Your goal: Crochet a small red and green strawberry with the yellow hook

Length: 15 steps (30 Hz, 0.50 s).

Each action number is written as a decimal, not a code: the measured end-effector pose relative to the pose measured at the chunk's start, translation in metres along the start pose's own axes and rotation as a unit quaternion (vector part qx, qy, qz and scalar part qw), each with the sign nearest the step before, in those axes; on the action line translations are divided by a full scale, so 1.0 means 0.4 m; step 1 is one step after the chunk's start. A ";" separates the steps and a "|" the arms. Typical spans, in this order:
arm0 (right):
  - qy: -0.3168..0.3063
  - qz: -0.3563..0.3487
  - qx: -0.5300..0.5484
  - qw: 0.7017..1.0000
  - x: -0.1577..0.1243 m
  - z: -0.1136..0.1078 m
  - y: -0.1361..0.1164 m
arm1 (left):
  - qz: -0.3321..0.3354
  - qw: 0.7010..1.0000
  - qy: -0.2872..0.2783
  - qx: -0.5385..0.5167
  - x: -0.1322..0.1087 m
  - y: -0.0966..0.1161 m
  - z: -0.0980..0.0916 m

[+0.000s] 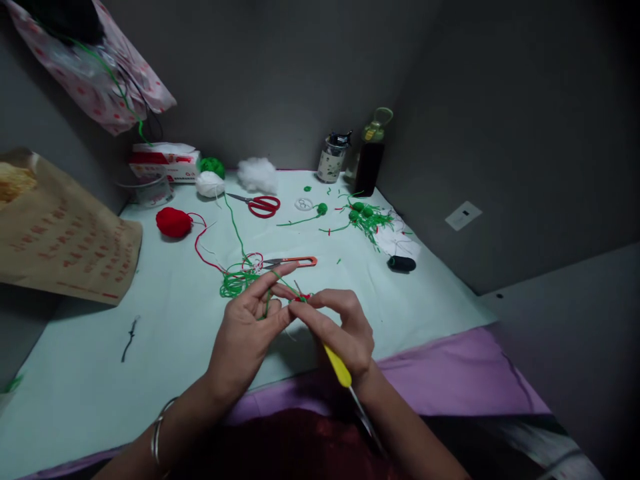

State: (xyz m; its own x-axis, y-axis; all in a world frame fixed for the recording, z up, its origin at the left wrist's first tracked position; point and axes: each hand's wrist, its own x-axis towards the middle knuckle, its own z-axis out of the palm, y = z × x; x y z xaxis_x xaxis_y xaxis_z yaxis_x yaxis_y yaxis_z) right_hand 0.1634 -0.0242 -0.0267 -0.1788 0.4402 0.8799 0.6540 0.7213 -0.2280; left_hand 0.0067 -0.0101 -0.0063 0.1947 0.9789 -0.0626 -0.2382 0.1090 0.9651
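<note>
My left hand [245,333] pinches a small red and green crochet piece [303,298] between thumb and fingers. Green yarn runs over its raised index finger and back to a loose tangle of green yarn [237,283] on the table. In my right hand [350,327] is a crochet hook with a yellow handle [337,365], its tip up at the piece and its grey end pointing down toward my lap. The fingertips of both hands meet at the piece and partly hide it. Just beyond them lie orange thread snips [299,261].
Red-handled scissors [263,205], a red yarn ball [173,222], a white ball [210,184] and stuffing [257,175] lie farther back. Green crocheted balls with threads [367,217] sit right, near a dark spool [401,264] and bottle [369,163]. A paper bag [75,233] stands left.
</note>
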 end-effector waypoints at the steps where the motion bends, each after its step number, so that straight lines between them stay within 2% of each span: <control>1: 0.004 0.010 0.019 1.000 -0.004 0.002 0.002 | -0.003 1.000 -0.011 -0.013 0.000 -0.001 -0.002; 4: -0.025 0.031 0.059 0.997 -0.010 -0.003 0.007 | -0.007 0.999 -0.015 -0.042 0.005 0.001 -0.008; 6: -0.035 0.022 0.053 0.998 -0.011 -0.010 0.004 | -0.011 0.998 -0.012 -0.054 0.009 0.005 -0.009; 10: -0.018 -0.013 0.012 1.000 -0.010 -0.023 -0.006 | -0.093 0.990 -0.048 -0.098 0.017 0.018 -0.014; 12: -0.020 -0.008 0.043 0.999 -0.007 -0.026 -0.004 | -0.140 0.980 -0.080 -0.119 0.020 0.026 -0.022; 15: -0.035 0.048 0.146 0.988 0.002 -0.034 0.004 | -0.156 0.974 -0.106 -0.124 0.025 0.036 -0.034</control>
State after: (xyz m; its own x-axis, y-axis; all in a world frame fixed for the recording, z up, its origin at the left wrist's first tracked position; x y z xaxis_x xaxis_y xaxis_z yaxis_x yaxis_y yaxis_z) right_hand 0.1742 -0.0300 -0.0206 -0.1831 0.5418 0.8203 0.4329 0.7936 -0.4275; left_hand -0.0076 0.0036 0.0034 0.4808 0.8363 -0.2634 -0.3525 0.4595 0.8152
